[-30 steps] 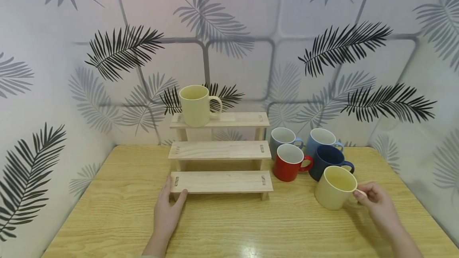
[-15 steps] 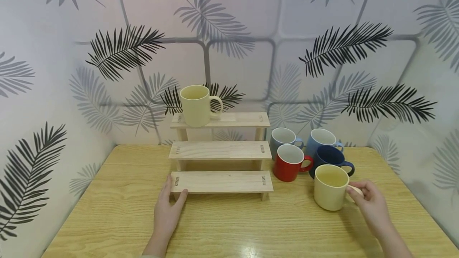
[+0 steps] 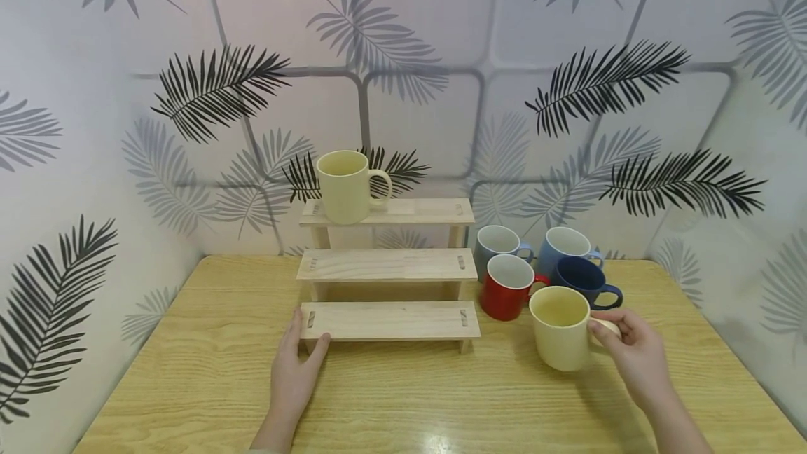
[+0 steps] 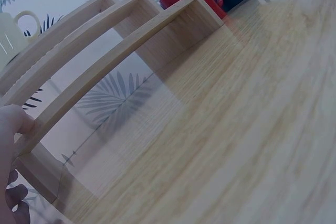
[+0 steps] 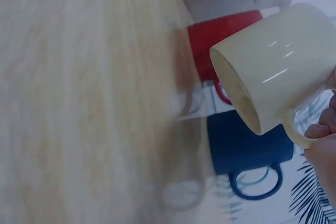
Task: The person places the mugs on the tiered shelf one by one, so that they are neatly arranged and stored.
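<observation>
Fingers of the right hand [image 3: 635,356] pinch the handle [image 5: 294,134] of the pale yellow mug [image 3: 557,335], held up off the tabletop [image 3: 403,398]. Left fingers (left hand [image 3: 298,371]) grip the near corner of the wooden stand [image 3: 387,265]. Looks like glazed ceramic, so I'd bet stiff, kinda heavy, slick and chippable. I'd stick with the handle, pinched firmly against tipping. Red mug [image 3: 502,296] and navy mug [image 3: 581,277] sit just behind; spare yellow mug [image 3: 345,193] is up top.

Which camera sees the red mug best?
Head view: the red mug shows its rim and white inside, handle partly hidden. The left wrist view shows part behind the wooden rack; the right wrist view, part behind the cream mug.
</observation>
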The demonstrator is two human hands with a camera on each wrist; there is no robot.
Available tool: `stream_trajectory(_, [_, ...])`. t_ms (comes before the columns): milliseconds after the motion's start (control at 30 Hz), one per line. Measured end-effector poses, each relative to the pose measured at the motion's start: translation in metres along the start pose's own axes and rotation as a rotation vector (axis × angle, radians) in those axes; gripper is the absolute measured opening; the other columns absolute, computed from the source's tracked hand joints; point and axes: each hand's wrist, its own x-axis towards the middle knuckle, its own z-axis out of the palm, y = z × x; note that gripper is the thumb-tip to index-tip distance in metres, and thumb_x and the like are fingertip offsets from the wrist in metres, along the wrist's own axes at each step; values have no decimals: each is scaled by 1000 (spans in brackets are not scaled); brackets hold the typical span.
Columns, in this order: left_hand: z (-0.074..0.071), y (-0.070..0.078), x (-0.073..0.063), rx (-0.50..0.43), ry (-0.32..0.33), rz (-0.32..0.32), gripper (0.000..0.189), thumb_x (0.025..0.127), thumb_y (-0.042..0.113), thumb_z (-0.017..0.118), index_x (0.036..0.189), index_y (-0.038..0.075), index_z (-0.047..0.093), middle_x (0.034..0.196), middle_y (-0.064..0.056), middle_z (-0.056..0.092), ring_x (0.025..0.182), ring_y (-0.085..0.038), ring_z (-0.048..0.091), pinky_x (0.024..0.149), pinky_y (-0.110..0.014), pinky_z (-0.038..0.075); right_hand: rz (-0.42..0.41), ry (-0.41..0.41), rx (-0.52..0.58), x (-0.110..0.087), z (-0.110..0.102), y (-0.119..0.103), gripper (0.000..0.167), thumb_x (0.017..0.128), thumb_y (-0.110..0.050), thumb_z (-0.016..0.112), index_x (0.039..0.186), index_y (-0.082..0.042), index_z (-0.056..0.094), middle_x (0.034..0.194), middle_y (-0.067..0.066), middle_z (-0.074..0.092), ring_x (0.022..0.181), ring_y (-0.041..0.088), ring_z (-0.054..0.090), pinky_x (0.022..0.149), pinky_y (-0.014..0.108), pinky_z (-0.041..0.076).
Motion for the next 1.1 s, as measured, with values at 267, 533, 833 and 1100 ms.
stream_trajectory(267, [1, -2, 1, 1, 8, 13, 80, 94, 45, 58, 152, 5, 21, 155, -19, 22, 141, -38, 18, 113, -55, 17, -30, -5, -28, 13, 20, -21, 13, 86, 6, 66, 98, 10, 63, 90, -10, 70, 73, -2, 58, 64, 11, 50])
stream_trajectory(533, [1, -3, 1, -1, 0, 16, 80, 94, 45, 57, 152, 6, 19, 155, -18, 21, 141, -39, 17, 112, -57, 18, -77, -36, -69, 31, 43, -43, 15, 87, 2, 66, 99, 10, 62, 83, -7, 67, 68, 1, 55, 56, 13, 50])
stream_trajectory(833, [-1, -3, 0, 4, 9, 10, 79, 94, 44, 58, 152, 5, 20, 155, -18, 22, 141, -38, 18, 113, -55, 17, -133, -51, 40, 57, 77, -66, 17, 88, 2, 66, 101, 11, 61, 88, -6, 69, 73, 4, 61, 61, 18, 55])
stream_trajectory(1100, [-1, -3, 1, 2, 9, 13, 79, 94, 44, 58, 152, 5, 20, 155, -17, 22, 141, -37, 18, 113, -54, 18, -205, -28, 31, 82, 111, -86, 18, 87, 0, 67, 101, 10, 62, 84, -7, 67, 59, 6, 45, 49, 14, 39])
